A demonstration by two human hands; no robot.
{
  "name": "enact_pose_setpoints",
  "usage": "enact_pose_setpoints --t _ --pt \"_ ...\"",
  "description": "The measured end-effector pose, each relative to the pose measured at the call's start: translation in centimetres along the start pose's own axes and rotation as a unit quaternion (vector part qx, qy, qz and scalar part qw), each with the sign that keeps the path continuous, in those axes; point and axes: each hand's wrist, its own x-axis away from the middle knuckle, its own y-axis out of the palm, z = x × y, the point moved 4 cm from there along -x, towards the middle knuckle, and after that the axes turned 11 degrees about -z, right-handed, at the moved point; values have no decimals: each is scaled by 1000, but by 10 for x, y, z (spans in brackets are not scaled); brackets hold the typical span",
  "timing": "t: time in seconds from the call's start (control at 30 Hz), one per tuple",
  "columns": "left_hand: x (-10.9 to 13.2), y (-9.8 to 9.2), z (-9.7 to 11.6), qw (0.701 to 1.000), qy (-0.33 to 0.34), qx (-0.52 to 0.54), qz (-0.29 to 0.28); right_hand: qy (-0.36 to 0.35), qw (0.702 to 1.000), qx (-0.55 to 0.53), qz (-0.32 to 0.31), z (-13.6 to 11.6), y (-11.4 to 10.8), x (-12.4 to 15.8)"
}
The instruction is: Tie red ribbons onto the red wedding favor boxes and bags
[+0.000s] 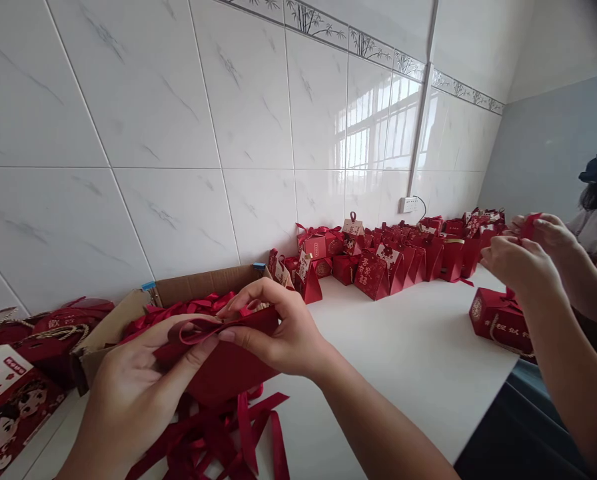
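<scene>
In front of me is a red gift box (231, 373), its plain side facing me and much of it behind my hands. A looped red ribbon (191, 331) lies at its top. My left hand (128, 383) pinches the loop between thumb and fingers. From the other side, my right hand (283, 327) closes thumb and fingertips on the ribbon at the box's upper edge. The fingertips of both hands almost meet there. Loose red ribbons (243, 433) lie in a tangle on the white table (358, 373) below.
A cardboard carton (198, 283) of red ribbons stands behind my hands. Finished-looking red boxes (408, 263) line the tiled wall; more boxes (13, 400) sit at left. At right, another person's hands (528, 253) hold ribbon above a red box (501, 320).
</scene>
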Motion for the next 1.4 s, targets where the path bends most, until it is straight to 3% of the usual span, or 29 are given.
enact_pose_setpoints --t 0.27,0.43,0.7,0.87,1.2,1.3,1.4 --pt "-1 4 -2 999 -2 46 -18 -25 998 46 31 3 3 1" --pt "-1 9 2 998 18 62 -24 -37 998 21 42 -1 3 1" --pt "8 9 10 996 56 55 -28 -18 998 42 41 -2 6 4" --pt "6 11 12 993 73 61 -69 -26 998 42 35 -1 6 5" --pt "5 10 13 994 85 20 -62 -33 997 61 40 -2 6 3" --pt "7 10 17 992 121 -6 -46 -54 996 55 37 -4 5 4" --pt "15 7 28 974 221 -48 -27 -91 994 60 24 -10 3 7"
